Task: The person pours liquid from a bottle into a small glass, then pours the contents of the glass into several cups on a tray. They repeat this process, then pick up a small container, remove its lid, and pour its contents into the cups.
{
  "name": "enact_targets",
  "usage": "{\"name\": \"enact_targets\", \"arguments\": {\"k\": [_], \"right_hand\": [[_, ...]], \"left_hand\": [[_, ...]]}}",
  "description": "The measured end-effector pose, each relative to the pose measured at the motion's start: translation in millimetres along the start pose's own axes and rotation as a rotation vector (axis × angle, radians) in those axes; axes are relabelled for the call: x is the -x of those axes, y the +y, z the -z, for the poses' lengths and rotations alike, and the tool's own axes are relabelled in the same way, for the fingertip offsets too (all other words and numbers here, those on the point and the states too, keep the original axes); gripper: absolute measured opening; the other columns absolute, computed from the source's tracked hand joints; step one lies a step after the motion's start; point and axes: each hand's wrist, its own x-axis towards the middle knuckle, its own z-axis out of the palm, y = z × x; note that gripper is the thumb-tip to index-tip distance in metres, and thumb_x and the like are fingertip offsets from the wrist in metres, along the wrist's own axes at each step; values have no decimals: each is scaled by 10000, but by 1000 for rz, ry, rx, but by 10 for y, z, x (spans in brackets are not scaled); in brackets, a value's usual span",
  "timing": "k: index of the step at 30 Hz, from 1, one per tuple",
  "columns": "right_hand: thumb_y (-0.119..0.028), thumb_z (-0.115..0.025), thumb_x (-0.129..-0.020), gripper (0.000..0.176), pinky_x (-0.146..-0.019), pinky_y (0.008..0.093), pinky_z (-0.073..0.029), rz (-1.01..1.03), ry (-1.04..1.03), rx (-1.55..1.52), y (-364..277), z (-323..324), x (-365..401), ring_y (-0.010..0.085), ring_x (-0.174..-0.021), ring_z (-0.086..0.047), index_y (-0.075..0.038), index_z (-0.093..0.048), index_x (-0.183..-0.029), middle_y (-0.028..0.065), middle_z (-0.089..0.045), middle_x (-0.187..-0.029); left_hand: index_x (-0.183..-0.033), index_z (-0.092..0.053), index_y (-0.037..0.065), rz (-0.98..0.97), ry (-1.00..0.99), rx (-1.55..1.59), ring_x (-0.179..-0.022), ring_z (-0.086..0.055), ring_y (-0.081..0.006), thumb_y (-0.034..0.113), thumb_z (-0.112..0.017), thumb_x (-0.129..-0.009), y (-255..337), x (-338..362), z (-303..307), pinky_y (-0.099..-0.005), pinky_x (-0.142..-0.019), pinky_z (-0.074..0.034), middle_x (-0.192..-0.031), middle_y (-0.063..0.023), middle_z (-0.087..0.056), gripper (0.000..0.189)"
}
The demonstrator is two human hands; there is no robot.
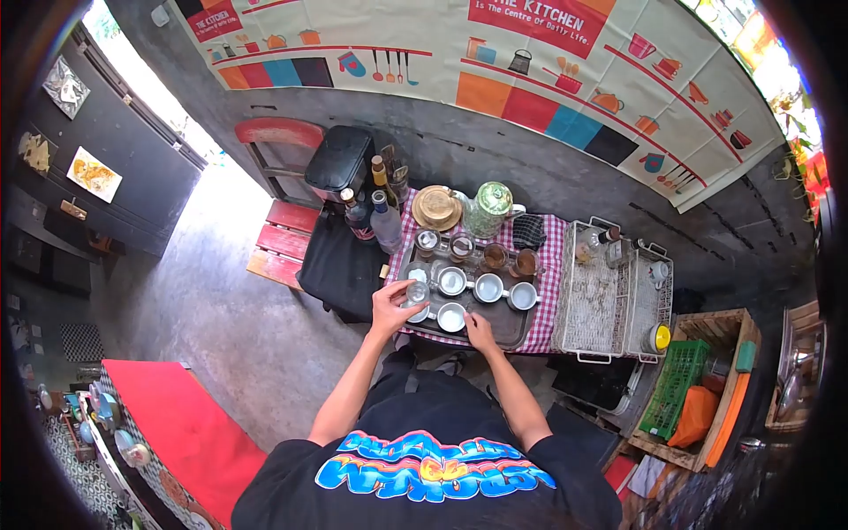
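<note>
My left hand [393, 309] has its thumb and fingers around a small clear glass [416, 292] above the left side of a dark tray [509, 332]. At the tray's near edge, my right hand [480, 335] is closed, its fingertips at the handle of a white cup [451, 317]. Another white cup [419, 314] is partly hidden under my left hand. Behind these, several white cups [488, 288] stand in a row. Clear glasses with dark contents [525, 261] line the tray's far side.
A green glass jar [491, 210] and a woven straw item [436, 207] stand behind the tray on a checkered cloth [549, 300]. Bottles [386, 221] are at left beside a black bin-like container [340, 159]. A white wire rack [594, 296] and a wooden crate [742, 353] are at right.
</note>
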Motion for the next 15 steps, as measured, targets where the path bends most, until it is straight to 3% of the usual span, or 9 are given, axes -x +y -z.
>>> {"name": "enact_targets", "arguments": {"k": [1, 5, 8, 15], "right_hand": [[-430, -550, -1041, 508, -590, 329, -489, -4, -26, -100, 9, -12, 7, 144, -606, -606, 18, -596, -806, 69, -620, -675], [-447, -534, -1047, 515, -590, 305, -488, -54, -87, -202, 14, 10, 10, 135, -615, -602, -2, -608, -799, 51, -621, -678], [-445, -516, -1055, 509, -583, 294, -485, -39, -73, -200, 98, -52, -4, 130, -610, -594, -8, -608, -812, 49, -615, -676], [-430, -473, -1073, 491, -572, 297, -470, 18, -34, -198, -25, 80, 147, 123, -600, -571, -9, -609, -861, 38, -579, -657]], "left_hand": [[-1178, -675, -87, -4, 0, -9, -1049, -690, -179, -24, -884, -699, 4, 6, -3, -315, -953, -580, -1154, -120, -690, 527], [-1180, -674, -87, -20, 15, -40, -1045, -692, -180, -25, -883, -698, 60, 20, -22, -313, -949, -580, -1142, -119, -696, 528], [-1186, -686, -55, -27, 31, -59, -1009, -679, -139, -7, -888, -704, 84, 19, -43, -283, -910, -575, -1074, -63, -693, 525], [-1191, -671, -88, -56, -12, -27, -1031, -689, -149, -12, -882, -710, 141, -83, -61, -284, -930, -571, -1126, -114, -708, 531]]}}
